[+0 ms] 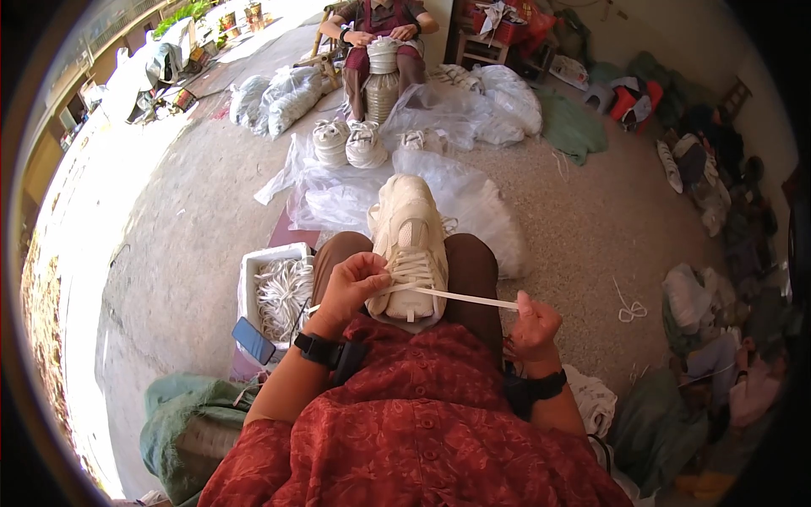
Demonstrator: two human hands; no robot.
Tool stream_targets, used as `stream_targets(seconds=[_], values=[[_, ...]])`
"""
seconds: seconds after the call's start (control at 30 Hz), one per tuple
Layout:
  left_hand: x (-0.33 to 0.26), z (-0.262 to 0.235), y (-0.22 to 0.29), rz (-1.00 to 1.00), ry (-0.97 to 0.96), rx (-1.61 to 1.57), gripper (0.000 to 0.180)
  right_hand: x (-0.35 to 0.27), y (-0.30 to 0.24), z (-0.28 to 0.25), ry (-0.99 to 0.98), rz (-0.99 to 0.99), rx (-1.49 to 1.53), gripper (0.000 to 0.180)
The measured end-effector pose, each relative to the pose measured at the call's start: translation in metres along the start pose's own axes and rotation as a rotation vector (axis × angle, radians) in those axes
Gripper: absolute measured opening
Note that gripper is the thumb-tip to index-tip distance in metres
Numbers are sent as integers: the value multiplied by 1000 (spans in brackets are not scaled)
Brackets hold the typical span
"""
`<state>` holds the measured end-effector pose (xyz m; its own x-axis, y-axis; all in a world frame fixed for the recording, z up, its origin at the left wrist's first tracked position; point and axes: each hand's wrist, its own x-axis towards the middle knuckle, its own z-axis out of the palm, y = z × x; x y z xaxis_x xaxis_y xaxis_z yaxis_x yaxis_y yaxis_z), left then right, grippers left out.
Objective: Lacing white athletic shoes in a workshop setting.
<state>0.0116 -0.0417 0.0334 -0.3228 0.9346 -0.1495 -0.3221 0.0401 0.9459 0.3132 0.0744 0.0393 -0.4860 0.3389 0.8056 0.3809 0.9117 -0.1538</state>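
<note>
A cream lace-up sneaker (407,203) lies between my knees, its toe pointing away from me. Flat white laces run criss-cross over its tongue. From the upper eyelets a lace end (473,298) stretches taut to the right, pinched in the closed fingers of my right hand (536,325), which is clear of the shoe. At the shoe's left edge my left hand (348,289) is closed, thumb and forefinger pinching the lace beside the eyelets. Its other fingers are partly hidden.
To my left stands a white box (247,291) of loose laces, a phone (253,340) on its near corner. Ahead, finished-looking sneakers (365,145) rest on plastic sheeting (338,198). A seated person (384,21) opposite handles another shoe. Green sacks (190,431) lie at left.
</note>
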Motion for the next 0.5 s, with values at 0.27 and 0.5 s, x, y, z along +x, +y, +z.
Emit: stream_targets(seconds=[0.27,0.5], values=[[-42,-9,16,274,1,1013,15,-22,11,-35,-143,116,-14,18],[-41,-24,53,609,-16,1160,7,0,14,-55,-348,457,294,11]])
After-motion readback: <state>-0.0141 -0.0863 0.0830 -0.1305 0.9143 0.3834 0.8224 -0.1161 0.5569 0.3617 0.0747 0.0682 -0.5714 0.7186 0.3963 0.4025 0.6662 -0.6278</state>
